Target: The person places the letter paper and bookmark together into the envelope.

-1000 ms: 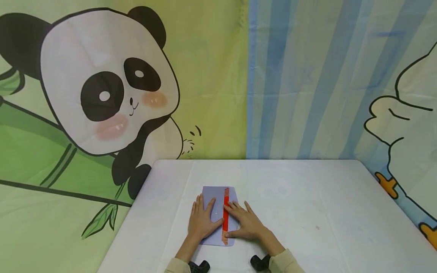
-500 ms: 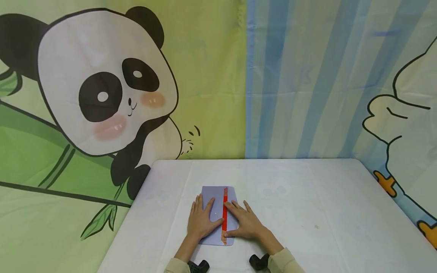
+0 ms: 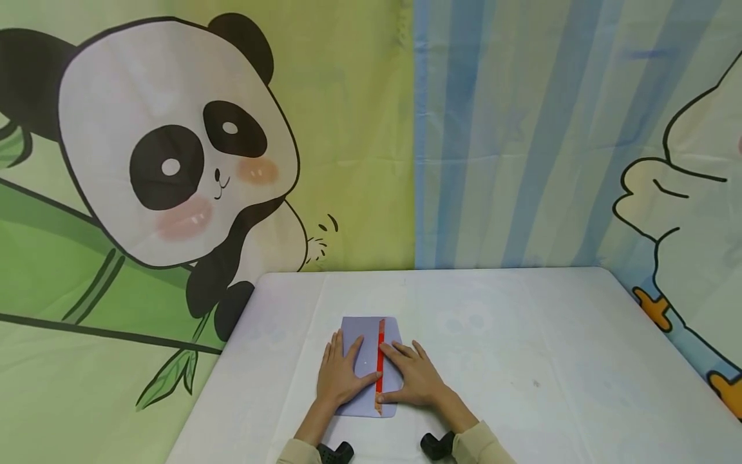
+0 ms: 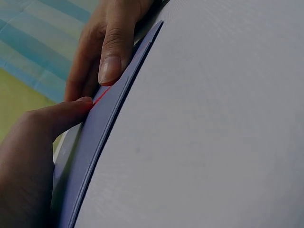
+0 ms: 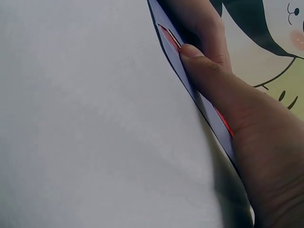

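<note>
A flat purple card-like folder (image 3: 361, 328) lies on the white table under both hands. Down it runs a narrow red strip (image 3: 380, 361), orange at its ends, showing between the purple panels. My left hand (image 3: 339, 379) rests spread on the left panel, its thumb reaching to the strip. From the right, my right hand (image 3: 418, 380) presses on the right panel (image 3: 391, 377), with fingertips and thumb along the strip. In the right wrist view, the panel's edge beside the red strip (image 5: 172, 40) stands slightly raised near the right thumb (image 5: 192, 51).
The white table (image 3: 510, 335) extends around the folder. Black wrist devices (image 3: 437, 446) sit below the cuffs. Behind the table hangs a curtain (image 3: 359, 129) printed with a panda and stripes.
The red strip has grown narrower as the right panel's edge shifts left under the right hand. The left hand stays in place on the folder. The head view has drifted slightly.
</note>
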### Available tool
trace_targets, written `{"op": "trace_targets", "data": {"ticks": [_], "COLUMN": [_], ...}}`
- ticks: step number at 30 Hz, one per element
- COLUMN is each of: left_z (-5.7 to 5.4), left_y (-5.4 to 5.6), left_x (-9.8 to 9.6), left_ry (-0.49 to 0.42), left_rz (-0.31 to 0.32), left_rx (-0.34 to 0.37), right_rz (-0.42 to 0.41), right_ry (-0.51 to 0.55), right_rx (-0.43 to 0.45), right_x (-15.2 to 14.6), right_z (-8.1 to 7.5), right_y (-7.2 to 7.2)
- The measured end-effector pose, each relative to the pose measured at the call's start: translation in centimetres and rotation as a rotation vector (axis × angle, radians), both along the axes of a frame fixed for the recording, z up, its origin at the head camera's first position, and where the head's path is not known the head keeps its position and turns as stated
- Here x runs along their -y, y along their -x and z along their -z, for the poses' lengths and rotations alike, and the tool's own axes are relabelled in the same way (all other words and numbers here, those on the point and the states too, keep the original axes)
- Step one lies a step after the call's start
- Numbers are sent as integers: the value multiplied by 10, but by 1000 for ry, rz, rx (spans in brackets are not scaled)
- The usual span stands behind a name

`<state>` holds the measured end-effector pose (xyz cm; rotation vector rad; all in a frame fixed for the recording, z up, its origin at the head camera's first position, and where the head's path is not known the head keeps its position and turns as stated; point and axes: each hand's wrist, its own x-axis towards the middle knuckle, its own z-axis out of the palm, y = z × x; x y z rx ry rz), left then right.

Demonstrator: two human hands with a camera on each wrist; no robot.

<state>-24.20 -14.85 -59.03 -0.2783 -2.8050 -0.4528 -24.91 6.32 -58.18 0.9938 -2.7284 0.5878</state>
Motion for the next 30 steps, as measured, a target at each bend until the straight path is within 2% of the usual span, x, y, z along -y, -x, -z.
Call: {"op": "trace_targets", "data": {"ticks": [6, 14, 23, 30], "left_z": [-1, 3, 2, 0], "left_y": [1, 2, 1, 0], "left_x": [0, -2, -1, -1], "left_ry": [-6, -12, 0, -5], "left_rz": [-10, -3, -8, -4], "left_rx": [9, -16, 7, -6], "right_rz": [-1, -43, -12, 2], "right_ry": [6, 50, 20, 14], "right_rx": [-24, -1, -14, -11], "right_x": [2, -2, 0, 2], "right_z": [0, -1, -1, -2], "right_y": [2, 3, 2, 1]}}
